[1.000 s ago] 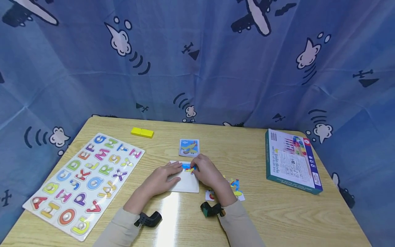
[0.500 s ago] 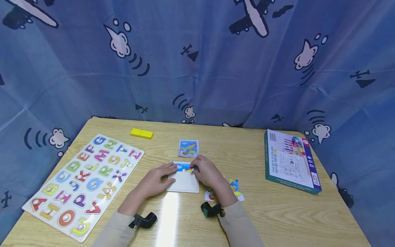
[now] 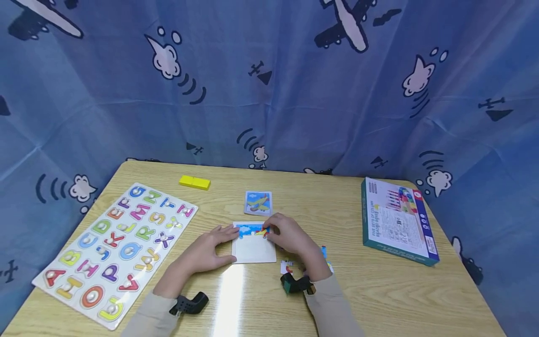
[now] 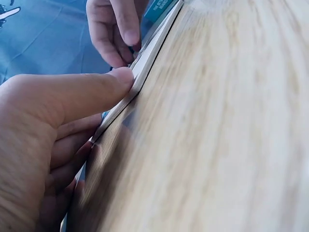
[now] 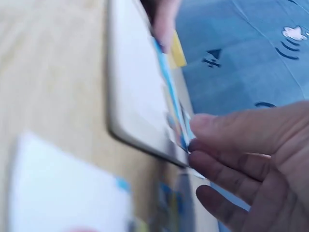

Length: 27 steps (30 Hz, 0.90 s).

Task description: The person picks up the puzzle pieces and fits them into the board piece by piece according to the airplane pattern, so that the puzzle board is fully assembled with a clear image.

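A small white puzzle board (image 3: 254, 252) lies in front of the person, with a strip of blue-sky and yellow-red puzzle pieces (image 3: 248, 229) along its far side. The left hand (image 3: 202, 252) touches the board's left side, fingers extended near the far corner and thumb (image 4: 108, 89) at its edge. At the far right corner is the right hand (image 3: 290, 235), its thumb (image 5: 205, 126) and fingertips close to the end of the strip. In the right wrist view a small gap shows between thumb and forefinger. Just beyond the board lies a picture card (image 3: 258, 202) of a yellow plane.
Loose puzzle pieces (image 3: 287, 267) lie beside the right forearm, partly hidden by it. An alphabet board (image 3: 153, 243) with knobbed letters covers the table's left side. A yellow block (image 3: 194, 182) sits at the back, and a flat box (image 3: 397, 220) at the right.
The board has shifted slightly right and sits straighter. The left hand has slid back from over the strip to the board's left side; the right hand has moved slightly right, uncovering the strip's right end.
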Available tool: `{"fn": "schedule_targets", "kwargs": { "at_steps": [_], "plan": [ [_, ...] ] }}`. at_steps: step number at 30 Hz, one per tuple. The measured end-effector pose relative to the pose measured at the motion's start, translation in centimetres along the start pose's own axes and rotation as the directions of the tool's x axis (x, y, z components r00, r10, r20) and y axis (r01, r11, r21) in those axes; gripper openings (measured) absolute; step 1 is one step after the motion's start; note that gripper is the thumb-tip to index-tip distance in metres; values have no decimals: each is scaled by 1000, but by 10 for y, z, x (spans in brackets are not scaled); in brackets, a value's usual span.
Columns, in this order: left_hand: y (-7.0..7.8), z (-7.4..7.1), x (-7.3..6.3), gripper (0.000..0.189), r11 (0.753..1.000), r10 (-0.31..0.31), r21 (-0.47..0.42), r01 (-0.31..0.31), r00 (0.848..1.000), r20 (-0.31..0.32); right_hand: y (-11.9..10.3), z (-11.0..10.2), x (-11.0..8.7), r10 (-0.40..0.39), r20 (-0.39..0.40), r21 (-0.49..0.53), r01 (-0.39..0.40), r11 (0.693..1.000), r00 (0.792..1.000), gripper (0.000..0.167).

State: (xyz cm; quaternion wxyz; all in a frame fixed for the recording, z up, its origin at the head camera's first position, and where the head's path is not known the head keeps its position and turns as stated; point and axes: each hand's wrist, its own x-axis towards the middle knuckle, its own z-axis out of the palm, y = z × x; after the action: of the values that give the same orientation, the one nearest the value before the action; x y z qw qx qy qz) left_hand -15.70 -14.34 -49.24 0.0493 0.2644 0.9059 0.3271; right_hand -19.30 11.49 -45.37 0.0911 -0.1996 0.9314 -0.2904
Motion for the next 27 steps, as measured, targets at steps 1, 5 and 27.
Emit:
{"fn": "schedule_targets", "kwargs": {
  "at_steps": [1, 5, 27],
  "plan": [
    [0, 0, 0, 64, 1000, 2, 2, -2, 1000, 5, 2, -3, -2, 17, 4, 26, -18, 1000, 1000, 20],
    [0, 1, 1, 66, 1000, 8, 4, -8, 1000, 25, 7, -13, -12, 60, 0, 82, -60, 995, 998, 26],
    [0, -1, 0, 69, 1000, -24, -14, 24, 999, 22, 33, -22, -44, 33, 17, -33, -33, 999, 999, 26]
  ]
}}
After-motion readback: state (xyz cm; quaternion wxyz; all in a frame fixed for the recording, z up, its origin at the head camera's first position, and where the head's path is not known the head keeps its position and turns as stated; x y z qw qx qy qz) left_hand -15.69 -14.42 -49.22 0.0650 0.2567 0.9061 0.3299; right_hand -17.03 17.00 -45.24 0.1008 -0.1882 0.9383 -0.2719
